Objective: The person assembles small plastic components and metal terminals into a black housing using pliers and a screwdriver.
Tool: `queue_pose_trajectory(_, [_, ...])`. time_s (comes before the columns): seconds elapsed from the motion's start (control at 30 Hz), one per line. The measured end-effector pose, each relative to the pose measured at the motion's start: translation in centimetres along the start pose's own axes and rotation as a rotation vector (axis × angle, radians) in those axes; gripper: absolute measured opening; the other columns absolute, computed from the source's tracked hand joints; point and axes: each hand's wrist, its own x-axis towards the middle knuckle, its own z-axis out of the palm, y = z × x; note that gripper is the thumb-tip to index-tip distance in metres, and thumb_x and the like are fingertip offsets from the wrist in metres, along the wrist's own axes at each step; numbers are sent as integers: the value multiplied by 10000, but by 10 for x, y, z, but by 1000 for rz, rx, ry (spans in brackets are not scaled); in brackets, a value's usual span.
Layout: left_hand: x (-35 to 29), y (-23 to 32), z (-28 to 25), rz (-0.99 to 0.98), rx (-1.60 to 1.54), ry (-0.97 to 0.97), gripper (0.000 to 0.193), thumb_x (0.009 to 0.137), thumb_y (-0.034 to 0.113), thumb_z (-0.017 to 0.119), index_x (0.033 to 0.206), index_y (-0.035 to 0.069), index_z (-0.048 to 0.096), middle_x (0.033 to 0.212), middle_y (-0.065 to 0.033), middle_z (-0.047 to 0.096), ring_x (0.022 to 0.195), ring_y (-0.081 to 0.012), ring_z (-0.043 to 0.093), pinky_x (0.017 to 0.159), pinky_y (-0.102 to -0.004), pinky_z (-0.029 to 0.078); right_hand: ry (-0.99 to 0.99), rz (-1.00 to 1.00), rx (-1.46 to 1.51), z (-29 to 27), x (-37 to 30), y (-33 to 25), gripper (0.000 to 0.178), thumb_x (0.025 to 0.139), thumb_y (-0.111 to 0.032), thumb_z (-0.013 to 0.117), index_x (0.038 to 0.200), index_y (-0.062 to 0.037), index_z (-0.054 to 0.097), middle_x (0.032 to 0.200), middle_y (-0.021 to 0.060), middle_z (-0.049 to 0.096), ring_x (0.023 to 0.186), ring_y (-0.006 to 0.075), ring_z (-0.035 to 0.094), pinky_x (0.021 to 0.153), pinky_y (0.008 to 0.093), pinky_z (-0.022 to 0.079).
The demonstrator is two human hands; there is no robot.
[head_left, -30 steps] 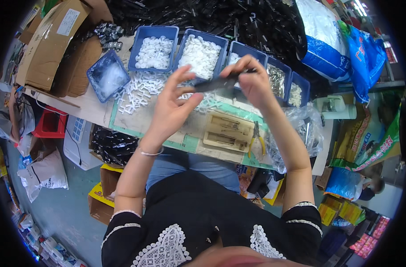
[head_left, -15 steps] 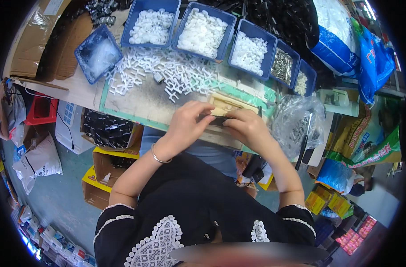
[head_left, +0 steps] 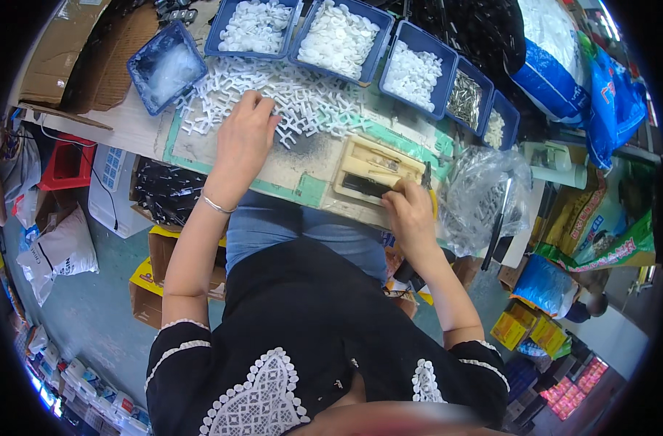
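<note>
My left hand (head_left: 245,138) reaches to the near edge of a pile of small white branched plastic pieces (head_left: 313,109). Its fingers are bent down and drawn together; what lies under the fingertips is hidden. My right hand (head_left: 411,218) is closed at the right end of a narrow black strip-like part (head_left: 364,186), which lies in a cream-coloured block fixture (head_left: 351,161). The thumb and fingers pinch at that end, partly covering it. The fixture sits on the bench near its front edge.
Blue bins with white caps (head_left: 338,40), more white pieces (head_left: 411,76) and metal pins (head_left: 465,98) line the back. Another blue bin (head_left: 166,69) holds a clear bag. At right lies a clear plastic bag (head_left: 484,196). Black parts fill a box (head_left: 170,200) below the bench.
My left hand has left the black part and moved left and away from me to the white pile. My right hand stays at the fixture, where the black part now lies.
</note>
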Motion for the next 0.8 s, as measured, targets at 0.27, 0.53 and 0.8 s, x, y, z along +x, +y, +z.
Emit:
queue_pose_trajectory(0.27, [-6,-6,1,-172,-305,93,130,762,21,634,876,-6,577,855,-122,580,745,-249,605,653,-329,488,-177,166,216,-12,17,1,84,802,-66,607,815,13,580,896,141,511,855,327,544,743,401,448])
queue_pose_trajectory(0.53, [-36,58,22,452,-595,-130,203,734,-9,667,933,10,633,955,-113,618,891,-270,600,767,-349,481,-207,194,84,-25,16,-4,119,811,-98,602,814,19,587,913,152,535,784,346,577,696,426,473])
queue_pose_trajectory(0.8, [-19,56,38,709,-549,-301,282,666,-59,645,940,3,627,946,-116,609,872,-293,588,758,-363,477,-159,214,-22,-15,3,-2,79,803,-56,572,775,12,543,892,149,511,768,340,588,643,432,481])
